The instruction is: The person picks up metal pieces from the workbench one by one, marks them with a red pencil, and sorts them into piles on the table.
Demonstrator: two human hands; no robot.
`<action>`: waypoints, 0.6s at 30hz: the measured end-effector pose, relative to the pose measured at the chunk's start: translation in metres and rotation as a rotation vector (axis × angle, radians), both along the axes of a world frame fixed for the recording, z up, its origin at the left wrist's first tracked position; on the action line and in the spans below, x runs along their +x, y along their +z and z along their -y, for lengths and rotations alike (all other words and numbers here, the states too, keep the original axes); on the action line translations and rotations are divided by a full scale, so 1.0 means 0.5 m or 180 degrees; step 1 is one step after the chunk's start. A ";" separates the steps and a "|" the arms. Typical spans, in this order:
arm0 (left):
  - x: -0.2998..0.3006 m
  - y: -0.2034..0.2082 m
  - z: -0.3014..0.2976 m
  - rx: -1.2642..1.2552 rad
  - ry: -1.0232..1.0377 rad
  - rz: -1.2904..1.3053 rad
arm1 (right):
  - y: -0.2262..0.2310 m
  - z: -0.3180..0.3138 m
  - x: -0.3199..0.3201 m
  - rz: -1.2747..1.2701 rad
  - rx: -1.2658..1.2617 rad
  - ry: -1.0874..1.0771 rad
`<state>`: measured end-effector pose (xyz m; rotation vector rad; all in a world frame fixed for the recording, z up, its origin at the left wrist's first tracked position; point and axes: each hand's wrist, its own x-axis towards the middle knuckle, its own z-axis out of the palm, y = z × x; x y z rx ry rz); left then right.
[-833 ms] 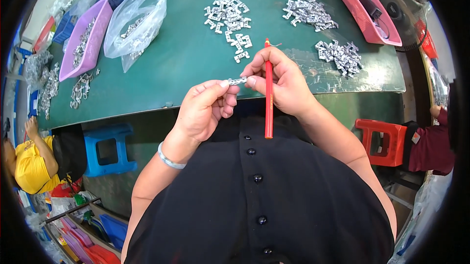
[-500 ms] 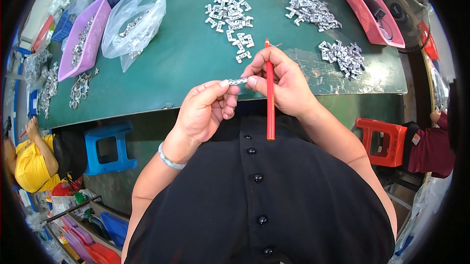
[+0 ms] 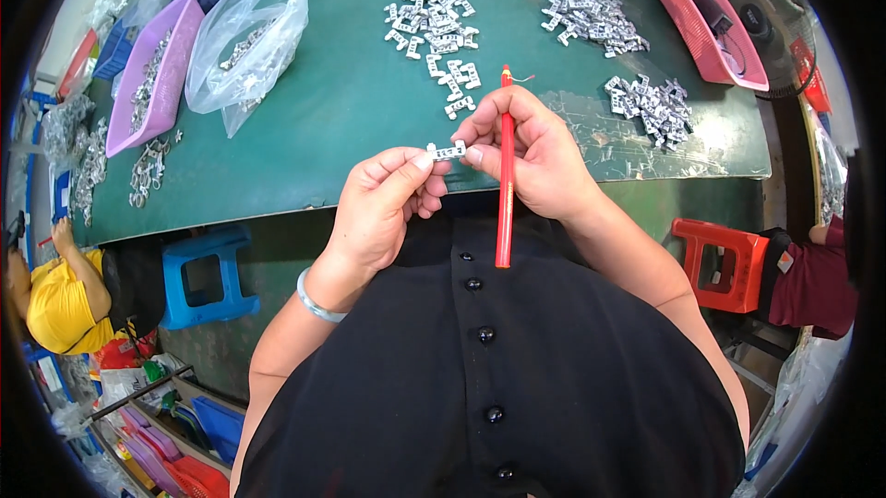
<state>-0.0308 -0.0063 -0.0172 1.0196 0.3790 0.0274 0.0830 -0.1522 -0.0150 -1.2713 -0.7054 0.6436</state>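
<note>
A small silver-white bracket-shaped part with dark marks along its face spans the gap between my hands. Thumb and fingertips of my left hand pinch its left end. My right hand pinches the other end between thumb and index finger. A red pencil also rests in that hand, its tip up past the index finger with a thin string beside it, its blunt end over my dark shirt. Beyond my hands lies a loose pile of similar parts, with several more trailing toward me.
Two more piles lie to the right on the green table. A pink basket stands at the far right. At left are a purple basket and a clear bag of parts. People sit at either side.
The bracket-shaped part has turned in my fingertips, so its end lugs and marked face now show more. Both hands stay nearly in place; the pencil has tilted slightly.
</note>
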 end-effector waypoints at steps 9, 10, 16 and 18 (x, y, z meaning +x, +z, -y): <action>-0.002 0.006 0.002 0.0186 0.0034 -0.0055 | -0.002 -0.003 -0.002 -0.0010 -0.0007 -0.0060; -0.002 0.006 0.002 0.0187 0.0035 -0.0058 | -0.002 -0.004 -0.003 -0.0013 -0.0006 -0.0059; 0.002 0.005 -0.005 -0.0558 -0.0129 -0.0204 | 0.006 -0.003 -0.007 -0.0122 -0.0113 -0.0086; 0.003 0.004 -0.008 -0.0961 -0.0258 -0.0181 | 0.015 -0.004 -0.010 -0.0300 -0.0230 -0.0077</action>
